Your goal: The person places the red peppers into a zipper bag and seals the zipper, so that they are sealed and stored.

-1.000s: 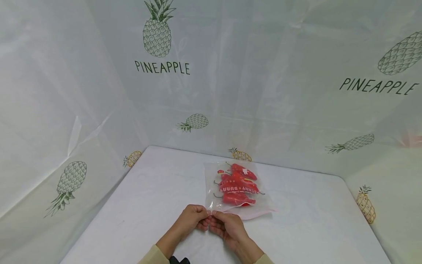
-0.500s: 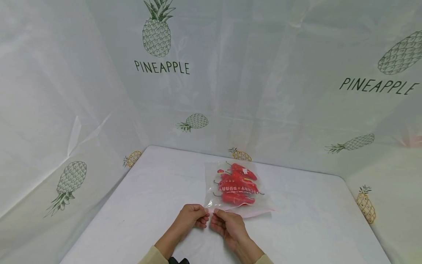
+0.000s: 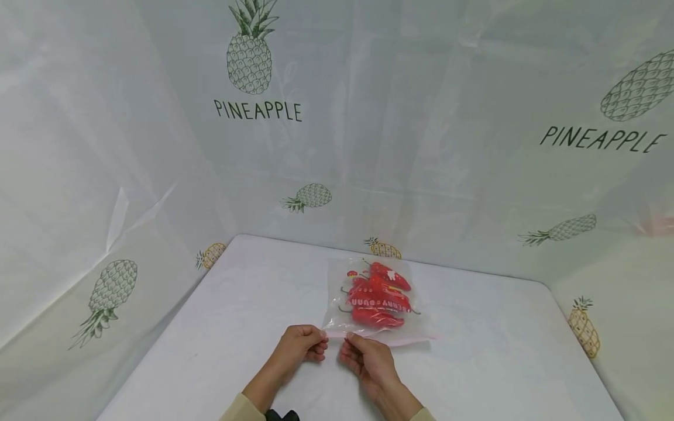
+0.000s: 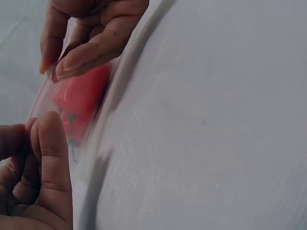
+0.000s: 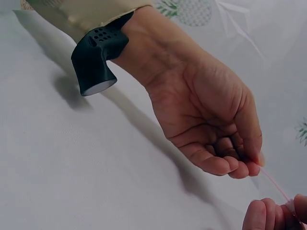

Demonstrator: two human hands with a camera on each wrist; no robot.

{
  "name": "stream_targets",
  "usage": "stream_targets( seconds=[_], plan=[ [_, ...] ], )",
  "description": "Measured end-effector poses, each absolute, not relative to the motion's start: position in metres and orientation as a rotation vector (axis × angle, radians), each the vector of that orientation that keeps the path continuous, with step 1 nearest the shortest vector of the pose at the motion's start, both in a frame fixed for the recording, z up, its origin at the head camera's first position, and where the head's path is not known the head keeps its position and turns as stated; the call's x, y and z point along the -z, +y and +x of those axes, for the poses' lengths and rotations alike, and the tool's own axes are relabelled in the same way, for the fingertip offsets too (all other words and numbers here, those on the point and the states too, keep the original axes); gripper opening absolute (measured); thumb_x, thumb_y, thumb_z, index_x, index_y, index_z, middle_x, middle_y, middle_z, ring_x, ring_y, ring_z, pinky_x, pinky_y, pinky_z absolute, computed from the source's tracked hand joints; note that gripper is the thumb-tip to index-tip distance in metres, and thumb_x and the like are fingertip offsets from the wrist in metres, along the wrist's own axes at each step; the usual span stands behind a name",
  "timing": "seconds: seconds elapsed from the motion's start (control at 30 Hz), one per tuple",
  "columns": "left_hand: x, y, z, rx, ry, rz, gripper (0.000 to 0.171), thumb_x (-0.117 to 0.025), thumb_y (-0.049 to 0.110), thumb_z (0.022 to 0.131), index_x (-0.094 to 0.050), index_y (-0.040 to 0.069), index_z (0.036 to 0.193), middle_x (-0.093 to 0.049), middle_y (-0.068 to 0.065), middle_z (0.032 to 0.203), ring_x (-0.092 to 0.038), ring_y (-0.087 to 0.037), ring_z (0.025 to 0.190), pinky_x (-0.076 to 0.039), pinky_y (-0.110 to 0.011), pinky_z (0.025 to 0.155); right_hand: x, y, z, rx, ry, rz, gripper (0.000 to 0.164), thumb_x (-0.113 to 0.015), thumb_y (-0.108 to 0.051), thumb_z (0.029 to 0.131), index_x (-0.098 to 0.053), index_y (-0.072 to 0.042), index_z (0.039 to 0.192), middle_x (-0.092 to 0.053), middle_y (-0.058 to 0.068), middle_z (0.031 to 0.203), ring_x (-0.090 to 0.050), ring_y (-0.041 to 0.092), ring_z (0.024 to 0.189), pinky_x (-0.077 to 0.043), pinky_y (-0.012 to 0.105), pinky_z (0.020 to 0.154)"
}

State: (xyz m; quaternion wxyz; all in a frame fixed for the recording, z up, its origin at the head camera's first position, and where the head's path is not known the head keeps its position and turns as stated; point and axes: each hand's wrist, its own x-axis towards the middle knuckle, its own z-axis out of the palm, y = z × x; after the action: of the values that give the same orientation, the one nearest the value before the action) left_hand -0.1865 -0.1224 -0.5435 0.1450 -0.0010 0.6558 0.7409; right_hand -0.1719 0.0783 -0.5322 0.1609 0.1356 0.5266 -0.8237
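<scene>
A clear zip bag (image 3: pixel 337 286) with pink edging and white print lies flat in the middle of the table, holding several red chili peppers (image 3: pixel 376 317) with thin stems. Its pink zip edge (image 3: pixel 336 335) faces me. My left hand (image 3: pixel 301 344) pinches that edge at the left corner between thumb and curled index finger. A short way to its right, my right hand (image 3: pixel 370 359) pinches the same edge between thumb and fingertips. In the right wrist view a pink strip (image 5: pixel 274 181) stretches taut between the hands. The left wrist view shows blurred red peppers (image 4: pixel 86 91) behind the fingers.
The white tabletop (image 3: pixel 237 292) extends to both sides of the bag. Pale sheeting (image 3: pixel 421 146) printed with pineapples walls the table at the back, left and right. A dark wrist-worn device (image 5: pixel 96 60) sits on my left wrist.
My left hand has slid left with the bag's corner, and the right hand has shifted slightly right. The gap between them has widened, and the pink edge between them lies straighter.
</scene>
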Motion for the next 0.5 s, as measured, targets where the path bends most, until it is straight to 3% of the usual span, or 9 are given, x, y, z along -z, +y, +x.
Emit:
stream_targets(
  seconds=[0.33, 0.5],
  plan=[
    [0.5436, -0.1187, -0.1788, -2.16, 1.801, -0.033, 0.032, -0.063, 0.016, 0.105, -0.069, -0.015, 0.107, -0.071, -0.002, 0.085, -0.067, -0.008, 0.074, -0.063, -0.025, 0.069, 0.5364, 0.0841, -0.1747, 2.33, 1.449, 0.351, 0.023, -0.067, -0.019, 0.104, -0.072, 0.004, 0.106, -0.074, 0.003, 0.085, -0.073, 0.011, 0.078, -0.065, 0.031, 0.081],
    [0.5444, -0.1158, -0.178, -2.164, 1.783, -0.034, 0.035, -0.064, 0.018, 0.106, -0.068, -0.016, 0.11, -0.073, -0.003, 0.087, -0.068, -0.008, 0.075, -0.063, -0.025, 0.07, 0.5389, 0.0864, -0.1759, 2.311, 1.415, 0.355, 0.032, -0.065, -0.022, 0.106, -0.068, 0.007, 0.119, -0.076, 0.006, 0.092, -0.075, 0.014, 0.084, -0.065, 0.034, 0.087]
  ],
)
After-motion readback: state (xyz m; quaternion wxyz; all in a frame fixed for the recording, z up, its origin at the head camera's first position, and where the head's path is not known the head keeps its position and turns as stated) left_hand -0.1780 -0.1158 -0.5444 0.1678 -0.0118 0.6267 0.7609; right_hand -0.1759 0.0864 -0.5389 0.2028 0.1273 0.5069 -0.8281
